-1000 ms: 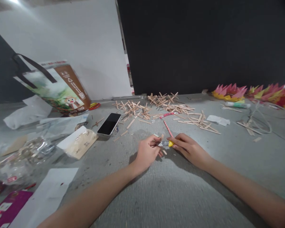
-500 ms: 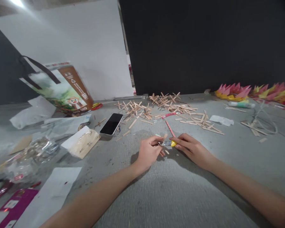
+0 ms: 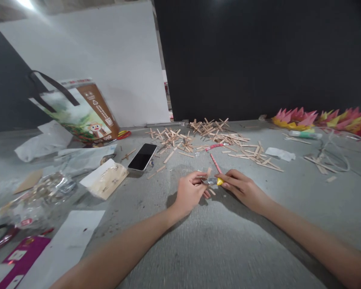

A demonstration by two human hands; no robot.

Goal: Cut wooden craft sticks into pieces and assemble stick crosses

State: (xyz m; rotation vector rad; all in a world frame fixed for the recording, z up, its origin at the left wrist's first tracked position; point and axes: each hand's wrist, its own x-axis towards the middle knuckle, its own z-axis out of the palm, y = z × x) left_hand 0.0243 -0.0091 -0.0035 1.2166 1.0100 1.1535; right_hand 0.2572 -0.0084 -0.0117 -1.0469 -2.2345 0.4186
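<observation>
My left hand (image 3: 190,192) rests on the grey surface (image 3: 216,249), its fingers pinched on a short wooden stick piece (image 3: 208,172). My right hand (image 3: 243,188) lies just to its right, fingers closed on a small tool with a yellow body and a silver tip (image 3: 214,181). The silver tip touches the stick piece between the two hands. A small wood offcut (image 3: 211,192) lies below them. A pink pencil (image 3: 215,163) lies just beyond the hands.
Piles of crossed wooden sticks (image 3: 204,134) lie further back. A black phone (image 3: 142,156) lies to the left, near a packet (image 3: 104,179), plastic wrappers (image 3: 45,188) and a printed bag (image 3: 78,112). Pink and yellow paper flowers (image 3: 321,117) and cables (image 3: 333,156) are at the right.
The view has shifted slightly. Both hands stay together at the same spot, with only small finger movement on the stick piece.
</observation>
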